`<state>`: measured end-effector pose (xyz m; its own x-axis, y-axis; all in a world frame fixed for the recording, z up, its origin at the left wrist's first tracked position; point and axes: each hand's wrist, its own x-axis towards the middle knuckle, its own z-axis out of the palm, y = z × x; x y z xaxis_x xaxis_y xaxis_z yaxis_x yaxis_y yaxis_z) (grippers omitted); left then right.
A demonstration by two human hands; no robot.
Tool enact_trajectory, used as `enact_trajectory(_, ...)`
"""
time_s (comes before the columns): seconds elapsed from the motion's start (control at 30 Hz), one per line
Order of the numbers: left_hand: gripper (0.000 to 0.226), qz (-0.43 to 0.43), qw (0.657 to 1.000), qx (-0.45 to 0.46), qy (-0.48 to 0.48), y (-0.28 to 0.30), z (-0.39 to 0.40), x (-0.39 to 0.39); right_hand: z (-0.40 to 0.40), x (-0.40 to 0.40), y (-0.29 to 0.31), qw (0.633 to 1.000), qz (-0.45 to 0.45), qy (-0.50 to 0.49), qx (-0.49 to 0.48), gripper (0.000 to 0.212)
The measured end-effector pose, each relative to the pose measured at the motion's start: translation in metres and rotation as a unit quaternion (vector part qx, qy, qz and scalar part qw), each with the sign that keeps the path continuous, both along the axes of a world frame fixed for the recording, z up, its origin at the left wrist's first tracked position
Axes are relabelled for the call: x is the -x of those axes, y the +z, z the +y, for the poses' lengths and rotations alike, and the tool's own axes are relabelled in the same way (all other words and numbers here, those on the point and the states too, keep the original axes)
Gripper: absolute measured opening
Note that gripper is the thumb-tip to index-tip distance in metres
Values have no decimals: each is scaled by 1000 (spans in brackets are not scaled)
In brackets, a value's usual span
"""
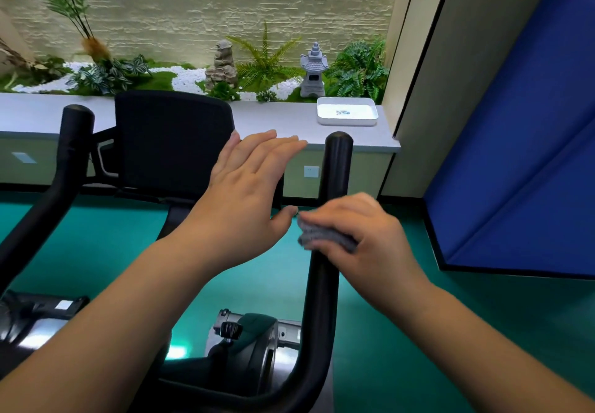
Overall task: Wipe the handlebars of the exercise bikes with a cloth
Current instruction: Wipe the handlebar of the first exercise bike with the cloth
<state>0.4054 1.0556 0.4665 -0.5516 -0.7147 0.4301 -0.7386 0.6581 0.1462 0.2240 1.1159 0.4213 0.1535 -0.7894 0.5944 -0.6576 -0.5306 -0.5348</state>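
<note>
The exercise bike's black handlebar has two upright ends: the right bar (333, 171) in the middle of the view and the left bar (69, 152) at the far left. My right hand (360, 235) grips a grey cloth (325, 235) wrapped round the right bar about halfway up. My left hand (248, 193) hovers with straight fingers just left of that bar, holding nothing, its thumb close to the cloth.
A black chair back (174, 142) stands beyond the bars. Behind it runs a grey ledge (277, 123) with a white tray (347, 111) and a planted rock garden. A blue mat (521, 155) leans at the right. The bike's body (248, 354) sits low on the green floor.
</note>
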Motion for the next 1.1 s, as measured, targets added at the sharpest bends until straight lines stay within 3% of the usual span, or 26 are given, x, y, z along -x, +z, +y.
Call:
enact_trajectory(0.33, 72, -1, 1000, -1, 2, 1, 5, -1, -49, 0, 43, 991, 13, -105, 80, 23)
enact_trajectory(0.5, 71, -21, 1000, 7, 0, 2, 7, -4, -65, 2, 58, 985, -66, -152, 43, 24)
enact_trajectory(0.73, 73, -32, 999, 15, 5, 1, 8, -5, -34, -3, 30, 967, -166, -192, 10, 29)
enact_trajectory(1.1, 72, -63, 998, 12, -8, 6, 26, 22, 3, 40, -1, 960, -173, -209, -62, 20)
